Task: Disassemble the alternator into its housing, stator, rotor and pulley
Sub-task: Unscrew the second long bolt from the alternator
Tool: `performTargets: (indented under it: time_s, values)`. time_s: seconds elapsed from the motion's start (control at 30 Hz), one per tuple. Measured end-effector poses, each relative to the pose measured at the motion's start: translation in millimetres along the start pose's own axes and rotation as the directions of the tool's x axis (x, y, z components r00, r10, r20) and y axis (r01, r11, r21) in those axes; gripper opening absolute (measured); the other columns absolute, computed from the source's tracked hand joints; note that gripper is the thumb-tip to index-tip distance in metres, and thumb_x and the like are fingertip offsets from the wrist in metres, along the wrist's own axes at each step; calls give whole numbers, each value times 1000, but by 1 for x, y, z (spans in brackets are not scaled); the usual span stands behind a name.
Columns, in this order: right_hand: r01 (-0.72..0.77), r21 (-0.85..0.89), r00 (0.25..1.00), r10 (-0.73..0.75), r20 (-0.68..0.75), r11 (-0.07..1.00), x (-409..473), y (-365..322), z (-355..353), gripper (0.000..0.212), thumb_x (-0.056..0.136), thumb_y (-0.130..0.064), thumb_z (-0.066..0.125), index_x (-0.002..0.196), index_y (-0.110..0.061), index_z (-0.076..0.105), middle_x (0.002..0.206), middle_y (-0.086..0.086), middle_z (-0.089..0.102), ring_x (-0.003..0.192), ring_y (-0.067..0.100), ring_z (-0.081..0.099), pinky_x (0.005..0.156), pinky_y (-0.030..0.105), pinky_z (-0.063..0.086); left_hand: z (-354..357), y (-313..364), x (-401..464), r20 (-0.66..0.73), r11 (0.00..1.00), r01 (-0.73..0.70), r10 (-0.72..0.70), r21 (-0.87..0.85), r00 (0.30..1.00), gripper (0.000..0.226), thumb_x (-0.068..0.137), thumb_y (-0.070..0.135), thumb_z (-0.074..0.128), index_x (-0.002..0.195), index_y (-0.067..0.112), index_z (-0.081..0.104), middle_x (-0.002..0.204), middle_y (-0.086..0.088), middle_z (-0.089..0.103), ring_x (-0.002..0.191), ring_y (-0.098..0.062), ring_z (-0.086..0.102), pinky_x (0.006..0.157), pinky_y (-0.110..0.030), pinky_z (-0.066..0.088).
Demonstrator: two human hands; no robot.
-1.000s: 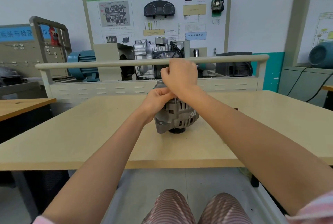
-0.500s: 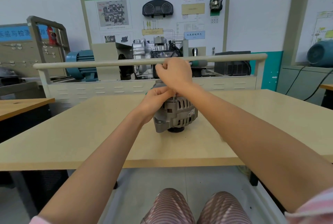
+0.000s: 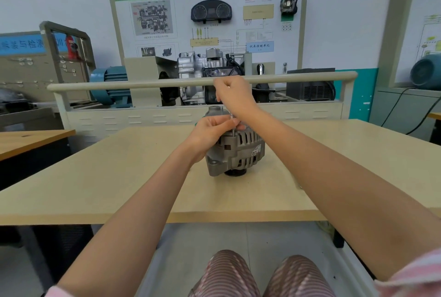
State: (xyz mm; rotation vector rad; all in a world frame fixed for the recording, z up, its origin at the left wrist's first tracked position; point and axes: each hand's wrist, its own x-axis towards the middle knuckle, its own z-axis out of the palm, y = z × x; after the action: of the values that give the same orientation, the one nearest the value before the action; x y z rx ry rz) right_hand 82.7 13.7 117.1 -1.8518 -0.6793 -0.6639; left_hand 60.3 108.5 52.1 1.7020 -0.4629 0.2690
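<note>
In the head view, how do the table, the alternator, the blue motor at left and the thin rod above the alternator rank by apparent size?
Largest to smallest as they look:
1. table
2. alternator and blue motor: they look about alike, and the motor stands farther back, so I do not rank them
3. rod

Your right hand (image 3: 235, 92) now sits higher above the alternator (image 3: 235, 151) than a second ago, its fist lifted clear of your left hand (image 3: 214, 129). A thin metal shaft (image 3: 231, 121) shows between the two hands where they were pressed together before, standing upright over the housing top.
</note>
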Motion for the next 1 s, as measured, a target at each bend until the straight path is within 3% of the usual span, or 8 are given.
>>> performTargets:
  time_s: [0.07,0.17,0.23,0.37,0.53,0.7,0.83,1.0]
  values:
    - [99,-301,986,-135,-100,948,-5,0,4,42,92,-20,43,50,-16,37,49,-3,38,51,15,36,64,30,37,0,-1,-1,-21,1000,-12,12,25,1000,22,95,16,58,82,21,74,79,7,75,75,-1,68,68,-13,51]
    - [83,-768,950,-283,-131,636,-10,4,5,23,90,-28,41,80,-13,56,77,2,57,78,22,52,80,35,35,0,-2,0,-56,998,0,3,57,998,30,95,13,57,70,24,72,70,8,73,69,-3,67,71,-18,52]
    - [46,-851,963,-249,-102,524,-9,3,4,26,89,-29,42,98,-10,56,95,8,61,90,26,55,81,36,35,0,-3,1,-69,998,3,2,69,998,33,94,11,58,67,24,71,69,8,73,68,-4,67,71,-20,52]
    - [53,-864,968,-237,-78,501,-8,-2,8,28,88,-32,40,93,-10,57,91,8,60,86,26,55,78,36,34,2,-5,-1,-90,998,-2,8,63,996,28,94,6,56,70,17,67,63,8,71,60,-1,66,57,-13,49]
    - [93,-674,968,-226,-111,733,-4,-1,6,34,87,-30,42,58,-13,43,58,-2,43,59,17,39,75,34,36,1,-3,-1,-40,999,-18,20,49,999,22,95,15,57,80,20,71,75,9,74,73,-1,67,67,-13,51]
    - [82,-122,995,-87,-40,989,0,3,-3,48,92,-22,45,46,-17,34,42,-6,31,43,13,29,53,26,28,0,-2,0,-7,999,6,-6,34,1000,20,98,21,53,94,21,73,95,8,75,91,-3,68,76,-13,49]
    - [-119,286,992,100,80,951,7,2,-8,58,98,-26,35,42,-10,39,49,2,44,54,11,46,65,20,38,1,-2,0,-14,999,35,-35,24,999,29,97,25,55,118,11,67,111,1,72,109,-13,65,95,-25,47]
    - [-172,388,985,145,98,905,10,1,-6,59,99,-25,31,43,-10,38,50,5,43,57,9,51,62,15,40,0,-3,1,-21,999,34,-34,10,999,29,95,25,58,117,9,68,109,-2,73,107,-14,66,93,-25,48]
